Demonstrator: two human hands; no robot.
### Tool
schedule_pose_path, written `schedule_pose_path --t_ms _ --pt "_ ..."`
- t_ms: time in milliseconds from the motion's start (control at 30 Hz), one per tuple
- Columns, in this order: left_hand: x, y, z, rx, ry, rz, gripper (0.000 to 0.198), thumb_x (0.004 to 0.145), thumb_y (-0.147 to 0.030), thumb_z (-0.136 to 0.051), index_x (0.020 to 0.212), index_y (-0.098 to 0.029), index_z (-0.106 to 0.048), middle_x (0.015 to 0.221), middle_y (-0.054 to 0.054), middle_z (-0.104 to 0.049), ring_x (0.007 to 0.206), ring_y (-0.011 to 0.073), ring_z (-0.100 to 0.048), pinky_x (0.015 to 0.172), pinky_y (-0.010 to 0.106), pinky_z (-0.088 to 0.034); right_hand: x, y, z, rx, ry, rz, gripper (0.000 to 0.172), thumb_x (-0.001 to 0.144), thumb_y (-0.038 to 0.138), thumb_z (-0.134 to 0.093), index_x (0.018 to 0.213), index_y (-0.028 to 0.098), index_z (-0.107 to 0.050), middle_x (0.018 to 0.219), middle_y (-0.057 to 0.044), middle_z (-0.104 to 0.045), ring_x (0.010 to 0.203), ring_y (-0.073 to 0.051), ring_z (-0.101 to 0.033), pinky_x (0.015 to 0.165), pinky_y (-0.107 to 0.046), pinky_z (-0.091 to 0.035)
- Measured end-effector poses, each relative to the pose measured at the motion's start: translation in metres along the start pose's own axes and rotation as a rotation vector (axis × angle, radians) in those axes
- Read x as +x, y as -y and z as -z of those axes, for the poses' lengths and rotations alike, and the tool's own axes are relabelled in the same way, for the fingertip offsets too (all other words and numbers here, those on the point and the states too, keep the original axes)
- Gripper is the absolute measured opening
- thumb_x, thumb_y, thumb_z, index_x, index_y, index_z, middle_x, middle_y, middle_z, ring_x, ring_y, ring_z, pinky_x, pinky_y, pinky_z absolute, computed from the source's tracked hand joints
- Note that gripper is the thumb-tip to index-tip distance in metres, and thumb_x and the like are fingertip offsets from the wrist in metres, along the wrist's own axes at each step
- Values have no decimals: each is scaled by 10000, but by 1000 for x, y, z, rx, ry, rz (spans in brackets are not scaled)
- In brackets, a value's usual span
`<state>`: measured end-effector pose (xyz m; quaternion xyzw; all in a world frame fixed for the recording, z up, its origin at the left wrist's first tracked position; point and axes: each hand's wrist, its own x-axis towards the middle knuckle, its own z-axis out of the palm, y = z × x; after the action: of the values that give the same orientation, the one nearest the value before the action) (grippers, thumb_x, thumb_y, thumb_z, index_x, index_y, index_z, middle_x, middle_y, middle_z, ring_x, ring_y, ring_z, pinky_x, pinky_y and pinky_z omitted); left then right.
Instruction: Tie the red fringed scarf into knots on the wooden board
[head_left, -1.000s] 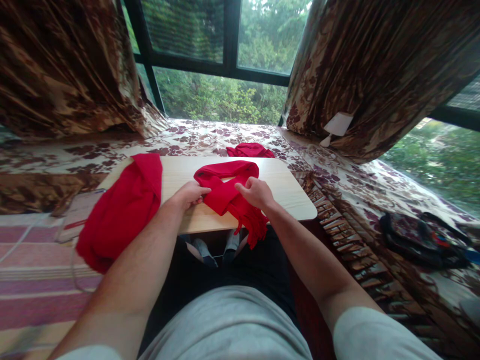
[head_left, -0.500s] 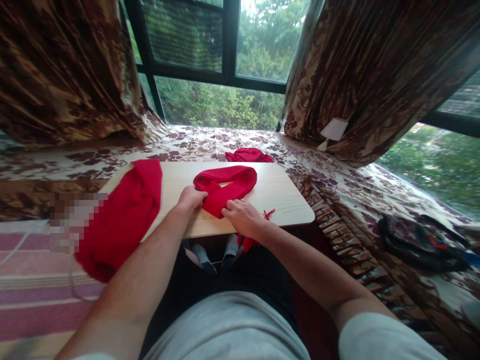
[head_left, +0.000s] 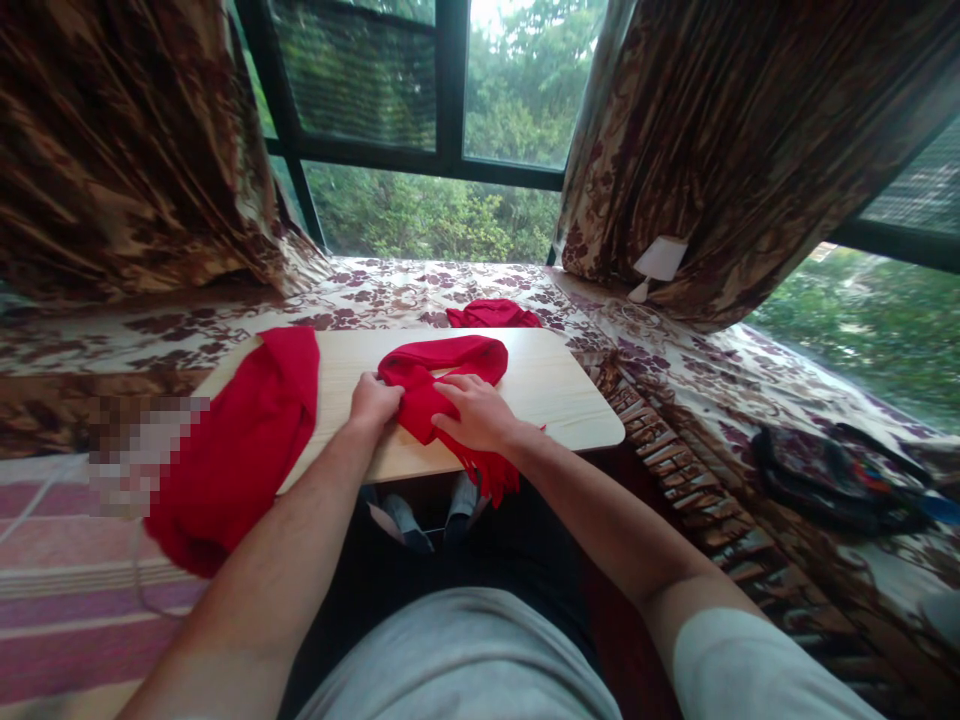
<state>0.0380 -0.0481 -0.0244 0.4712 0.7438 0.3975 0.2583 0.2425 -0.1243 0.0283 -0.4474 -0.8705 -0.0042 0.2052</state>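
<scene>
A red fringed scarf (head_left: 417, 408) lies on the small wooden table (head_left: 566, 395), bent into a loop with its ends crossed at the front. At the loop's left side, my left hand (head_left: 375, 400) is closed on the scarf's edge, fingertips partly hidden. My right hand (head_left: 481, 412) rests over the crossing, fingers stretched across the fabric and thumb apart. From under it the fringe (head_left: 491, 478) hangs over the table's near edge. Another red cloth (head_left: 259, 430) drapes over the table's left end.
More red fabric (head_left: 495, 313) sits just beyond the table's far edge, on the flowered cover (head_left: 375, 285). A small white lamp (head_left: 660, 258) stands by the right curtain (head_left: 675, 120). A dark bag (head_left: 832, 485) lies at far right.
My right hand has gone from gripping the scarf's near edge to lying flatter across the crossing. The fringed end now spreads over the table's front edge. My left hand keeps its hold.
</scene>
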Motion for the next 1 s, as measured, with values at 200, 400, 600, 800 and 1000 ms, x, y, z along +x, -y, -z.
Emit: schedule_pose_path --t_ms 200,400,600,800,1000 --pt "-5 -3 5 34 -194 -46 572 743 -279 -689 1273 -163 -508 1010 123 -691 956 278 -676 864 398 -524 9 -10 -18 91 156 33 477 979 527 -491 1260 198 -692 1350 -113 -642 1269 -254 -563 1073 -370 -412" --pt "-4 -3 6 206 -383 -530 309 820 -286 -588 1099 -206 -697 1375 143 -555 1319 281 -493 1137 425 -371 23 -46 -9 -11 -146 -316 303 956 283 -508 1095 164 -750 1231 -112 -690 1177 -236 -578 1055 -349 -417" --pt "21 3 -5 312 -120 -545 295 830 -333 -579 1015 -235 -788 1449 89 -544 1431 261 -395 1207 398 -298 38 -93 -21 -62 -207 -626 331 940 346 -532 1155 210 -745 1349 -131 -605 1342 -281 -453 1119 -417 -366" --pt "32 9 -7 379 -18 -525 423 832 -385 -563 1140 -178 -766 1489 104 -528 1387 286 -467 1185 357 -349 33 -105 -45 -29 -203 -579 330 944 371 -536 1177 226 -719 1410 -89 -566 1210 -238 -555 1079 -363 -411" --pt "32 8 -8 434 -44 -528 462 877 -398 -482 1162 -131 -729 1435 137 -575 1355 296 -502 1166 371 -373 27 -105 -48 -61 -266 -545 358 988 284 -426 1118 155 -733 1270 -116 -653 1158 -239 -562 1047 -349 -436"
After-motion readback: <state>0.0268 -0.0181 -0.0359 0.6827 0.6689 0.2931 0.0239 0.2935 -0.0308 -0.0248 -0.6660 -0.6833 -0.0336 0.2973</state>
